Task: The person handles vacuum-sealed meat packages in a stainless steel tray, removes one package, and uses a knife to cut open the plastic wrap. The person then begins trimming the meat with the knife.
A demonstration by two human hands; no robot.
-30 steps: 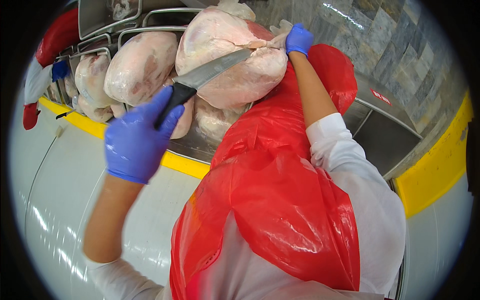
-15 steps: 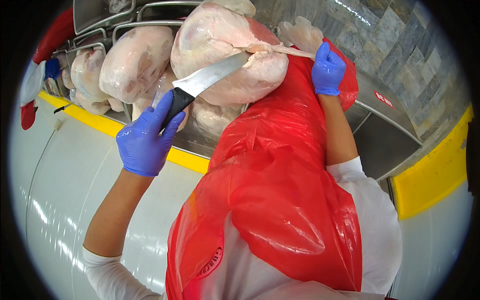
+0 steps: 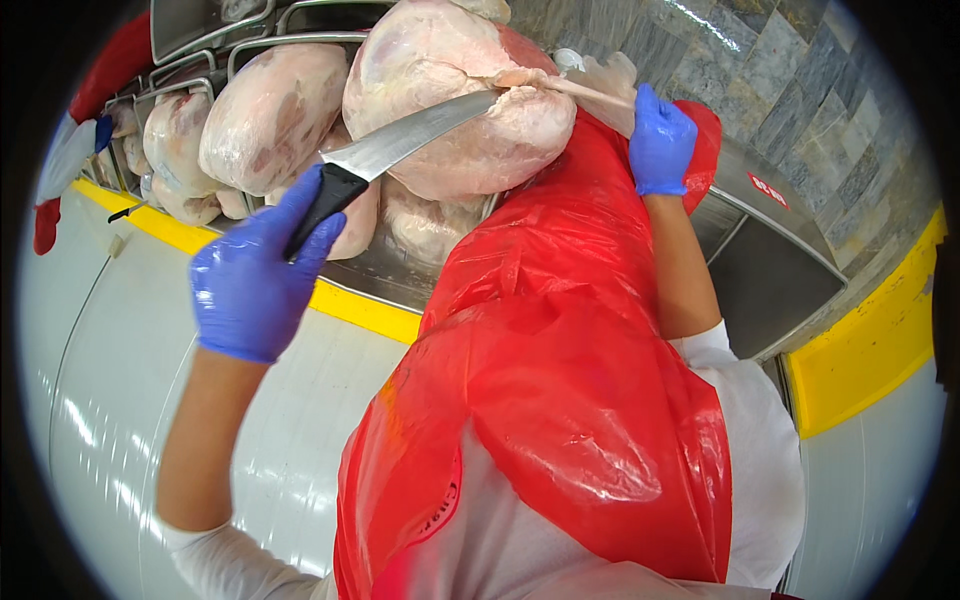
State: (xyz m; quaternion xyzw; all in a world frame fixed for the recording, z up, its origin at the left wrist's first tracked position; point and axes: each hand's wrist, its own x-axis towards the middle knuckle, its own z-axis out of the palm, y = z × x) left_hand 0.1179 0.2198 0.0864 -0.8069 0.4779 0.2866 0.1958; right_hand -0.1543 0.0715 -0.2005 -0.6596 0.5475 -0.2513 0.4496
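Observation:
My left hand [image 3: 255, 275], in a blue glove, is closed round the black handle of a knife [image 3: 410, 135]. Its broad curved blade slants up and right, the tip at a cut in a large pale piece of meat [image 3: 430, 80]. From that cut a strip of skin [image 3: 590, 92] stretches to the right, thin and partly see-through. My right hand [image 3: 662, 140], also gloved in blue, is closed in a fist on the strip's far end. The piece lies at the top of the view, against my red apron.
More large pale pieces of meat [image 3: 275, 115] lie to the left among metal rails [image 3: 300, 42]. A yellow edge [image 3: 365, 312] runs below them. At far left stands another person with a red sleeve [image 3: 105, 65]. A steel bin [image 3: 775, 270] sits at the right, near a tiled floor [image 3: 790, 90].
My left hand has moved left and down with the knife, its blade tip still at the cut. The strip of skin looks wider, and my right hand has shifted slightly right.

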